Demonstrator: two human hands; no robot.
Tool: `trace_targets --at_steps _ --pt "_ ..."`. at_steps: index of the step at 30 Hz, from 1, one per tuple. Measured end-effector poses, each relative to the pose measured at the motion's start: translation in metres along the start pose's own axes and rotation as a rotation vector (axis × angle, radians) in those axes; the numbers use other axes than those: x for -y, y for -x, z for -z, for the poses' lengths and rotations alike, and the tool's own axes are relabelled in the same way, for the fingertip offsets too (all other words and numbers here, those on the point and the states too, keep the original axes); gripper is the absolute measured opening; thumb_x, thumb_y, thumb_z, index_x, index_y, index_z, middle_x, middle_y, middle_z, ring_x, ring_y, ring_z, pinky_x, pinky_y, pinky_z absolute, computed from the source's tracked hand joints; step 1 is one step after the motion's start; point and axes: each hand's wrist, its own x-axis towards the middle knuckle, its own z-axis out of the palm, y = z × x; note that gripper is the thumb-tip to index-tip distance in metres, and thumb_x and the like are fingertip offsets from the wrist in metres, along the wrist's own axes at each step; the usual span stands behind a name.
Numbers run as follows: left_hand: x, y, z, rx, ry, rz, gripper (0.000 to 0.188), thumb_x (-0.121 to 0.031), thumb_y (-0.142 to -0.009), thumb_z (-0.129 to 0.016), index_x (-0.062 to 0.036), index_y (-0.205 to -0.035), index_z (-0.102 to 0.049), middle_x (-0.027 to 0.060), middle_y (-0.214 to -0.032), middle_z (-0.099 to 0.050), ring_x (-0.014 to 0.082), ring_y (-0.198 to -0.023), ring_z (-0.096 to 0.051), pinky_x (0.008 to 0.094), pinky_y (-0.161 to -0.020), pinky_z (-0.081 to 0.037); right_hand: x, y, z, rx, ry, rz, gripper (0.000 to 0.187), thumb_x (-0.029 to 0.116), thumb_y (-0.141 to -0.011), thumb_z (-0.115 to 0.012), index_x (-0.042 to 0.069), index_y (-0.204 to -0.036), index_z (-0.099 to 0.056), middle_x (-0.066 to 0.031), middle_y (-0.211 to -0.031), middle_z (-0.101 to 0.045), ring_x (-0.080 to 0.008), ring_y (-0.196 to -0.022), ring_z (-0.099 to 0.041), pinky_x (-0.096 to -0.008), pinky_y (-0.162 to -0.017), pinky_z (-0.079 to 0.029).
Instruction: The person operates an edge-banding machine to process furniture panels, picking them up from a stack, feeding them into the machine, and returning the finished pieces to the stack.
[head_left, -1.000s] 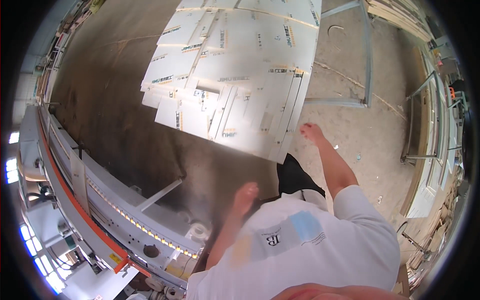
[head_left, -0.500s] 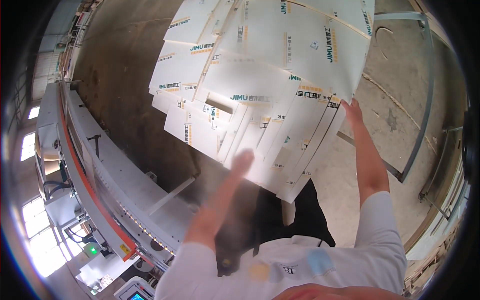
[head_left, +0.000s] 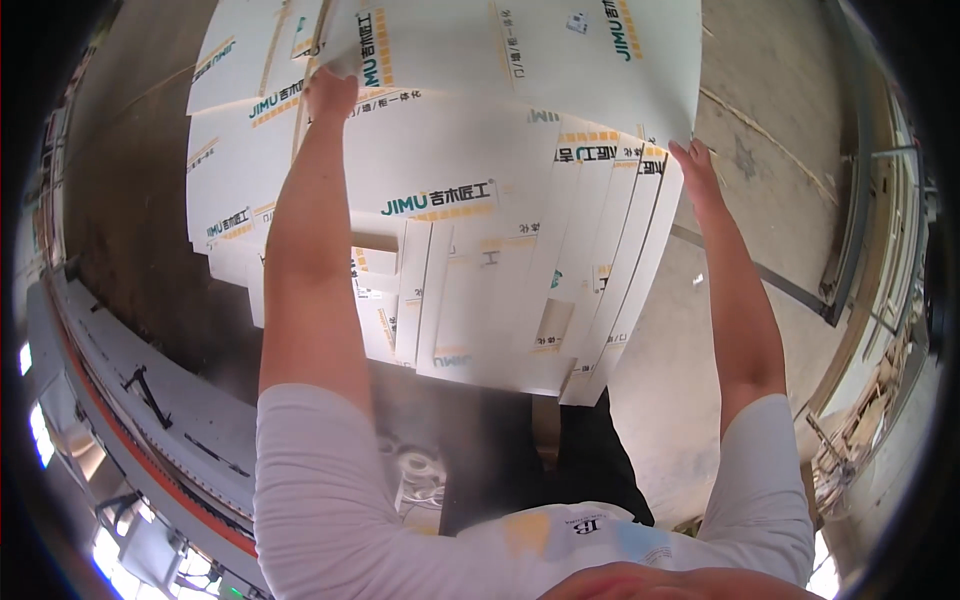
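Note:
A stack of white printed panels (head_left: 440,150) in different sizes spreads in front of me, its strips overlapping toward the near side. My left hand (head_left: 333,94) reaches far forward, its fingers closed at the near left corner of a large upper white panel (head_left: 540,60). At that panel's near right corner is my right hand (head_left: 697,168), thumb and fingers pinching the edge. The fingertips beneath the edge are hidden on both sides. Narrow white strips (head_left: 610,270) lie at the near right of the stack.
A long grey machine (head_left: 150,390) with an orange-red rail runs along the left. To the right, a grey metal frame (head_left: 795,290) stands on the concrete floor (head_left: 760,190). Scrap pieces (head_left: 865,420) are heaped at the far right.
My left hand has moved forward from the near strips to the large panel's left corner. My right hand stays at the right corner. The view has turned, shifting the machine toward the lower left.

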Motion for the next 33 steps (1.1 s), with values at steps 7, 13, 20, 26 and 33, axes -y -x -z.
trace_targets --at_steps 7,13,20,26,33 --pt "0.066 0.032 0.021 0.131 0.275 0.008 0.054 -0.048 -0.086 -0.065 0.0014 -0.106 -0.070 0.0253 -0.107 -0.070 0.0415 -0.104 -0.066 0.0459 -0.096 -0.049 -0.004 0.055 0.021 -0.091 0.022 -0.320 0.058 0.058 -0.088 -0.065 0.012 -0.123 -0.063 -0.0017 -0.114 -0.065 -0.0158 -0.104 -0.058 -0.0357 -0.098 -0.041" --pt "0.162 0.195 0.082 0.429 0.560 0.395 0.052 -0.051 -0.092 -0.066 0.0003 -0.085 -0.071 0.0100 -0.086 -0.068 0.0207 -0.082 -0.060 0.0393 -0.080 -0.047 0.002 0.166 0.030 0.080 0.069 -0.767 0.064 0.071 -0.090 -0.053 0.012 -0.110 -0.070 -0.0007 -0.092 -0.069 -0.0106 -0.075 -0.061 -0.0345 -0.073 -0.050" --pt "0.185 0.422 0.153 0.586 1.009 0.661 0.039 -0.024 -0.093 -0.070 0.0059 -0.117 -0.060 0.0118 -0.099 -0.067 0.0191 -0.086 -0.065 0.0365 -0.067 -0.054 -0.046 0.236 0.041 -0.044 0.135 -0.561 0.087 0.078 -0.087 -0.046 0.004 -0.128 -0.066 -0.0147 -0.120 -0.070 -0.0240 -0.110 -0.066 -0.0374 -0.094 -0.049" --pt "0.157 0.610 0.230 0.333 0.997 0.800 0.031 -0.024 -0.095 -0.068 -0.0022 -0.117 -0.065 0.0037 -0.097 -0.067 0.0161 -0.082 -0.063 0.0349 -0.067 -0.053 0.012 0.265 0.061 -0.095 0.339 -0.501 0.088 0.072 -0.082 -0.059 -0.010 -0.112 -0.068 -0.0146 -0.108 -0.069 -0.0239 -0.095 -0.063 -0.0388 -0.083 -0.048" --pt "0.146 0.909 0.290 -0.062 0.844 1.007 0.025 -0.020 -0.088 -0.070 -0.0006 -0.104 -0.071 0.0065 -0.077 -0.067 0.0130 -0.069 -0.060 0.0347 -0.059 -0.053 0.056 0.334 0.036 0.284 0.426 -0.143 0.069 0.062 -0.091 -0.055 -0.005 -0.098 -0.072 -0.0110 -0.088 -0.071 -0.0208 -0.081 -0.064 -0.0380 -0.073 -0.050"
